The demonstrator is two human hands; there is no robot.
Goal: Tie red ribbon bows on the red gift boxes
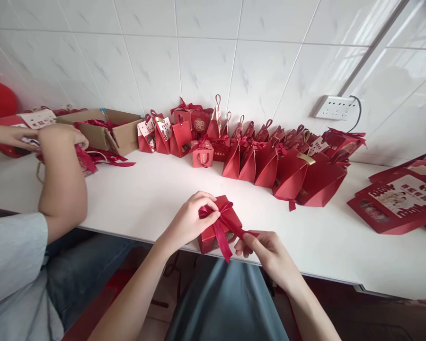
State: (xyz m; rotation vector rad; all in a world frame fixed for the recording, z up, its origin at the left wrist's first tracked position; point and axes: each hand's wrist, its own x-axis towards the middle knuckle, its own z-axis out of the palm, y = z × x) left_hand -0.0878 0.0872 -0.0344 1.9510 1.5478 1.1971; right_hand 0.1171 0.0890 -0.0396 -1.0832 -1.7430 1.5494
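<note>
A small red gift box (pixel 217 230) sits at the front edge of the white table (pixel 156 194). A dark red ribbon (pixel 224 222) is tied across its top. My left hand (pixel 190 219) is closed, pinching the ribbon loop on the box's upper left. My right hand (pixel 266 251) is closed on the ribbon's tail, which is stretched out to the right of the box.
A row of several red gift bags and boxes (pixel 266 161) lines the tiled wall. A cardboard box (pixel 108 129) stands at the back left. Another person's arm (pixel 62 175) works with ribbon at the left. Flat red bags (pixel 401 203) lie at the right. A wall socket (pixel 333 107) sits above.
</note>
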